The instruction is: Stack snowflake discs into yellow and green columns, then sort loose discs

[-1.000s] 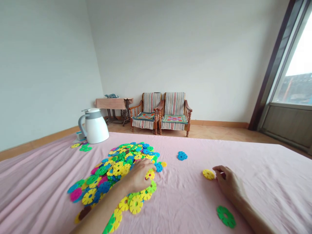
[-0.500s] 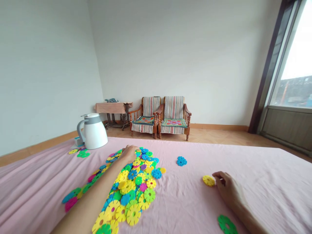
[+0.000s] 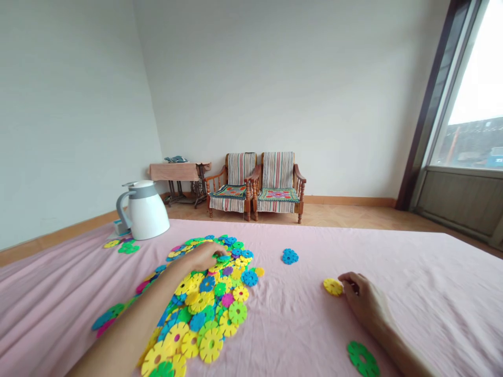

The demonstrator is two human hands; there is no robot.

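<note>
A spread-out pile of flower-shaped plastic building discs in yellow, green, blue and pink covers the left half of the table. Over its far part is my left hand, fingers curled down, with a green disc at the fingertips. My right hand rests on the cloth to the right, thumb and fingers closed at the edge of a yellow disc. Blue discs sit together beyond it. Nearer me, a green disc lies beside my right forearm.
A white jug with a grey handle stands at the table's far left, with a few loose discs before it. Pink cloth covers the table. Two wooden armchairs and a cloth-covered sewing table are by the wall.
My left hand has drawn back slightly toward me over the pile, and a green disc now shows at its fingertips. My right hand stays by the yellow disc. The view has shifted slightly.
</note>
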